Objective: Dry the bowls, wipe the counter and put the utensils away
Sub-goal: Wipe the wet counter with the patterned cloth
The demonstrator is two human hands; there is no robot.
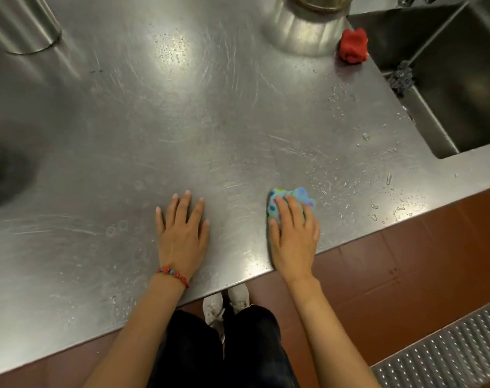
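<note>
A stainless steel counter [210,121] fills most of the view, scratched and dotted with water drops, mostly toward its right side. My right hand [293,236] presses a bunched blue cloth with coloured dots [294,196] flat onto the counter near the front edge, fingers straight over it. My left hand [182,233] lies flat on the bare steel to the left of the cloth, fingers spread, a red bead bracelet on the wrist. No bowls or utensils show plainly.
A large steel pot [305,26] stands at the back, with a red cloth [353,46] beside it at the sink's corner. A sink basin [462,88] opens at the right, a dark scrubber [402,78] on its rim. A steel cylinder [22,23] stands back left.
</note>
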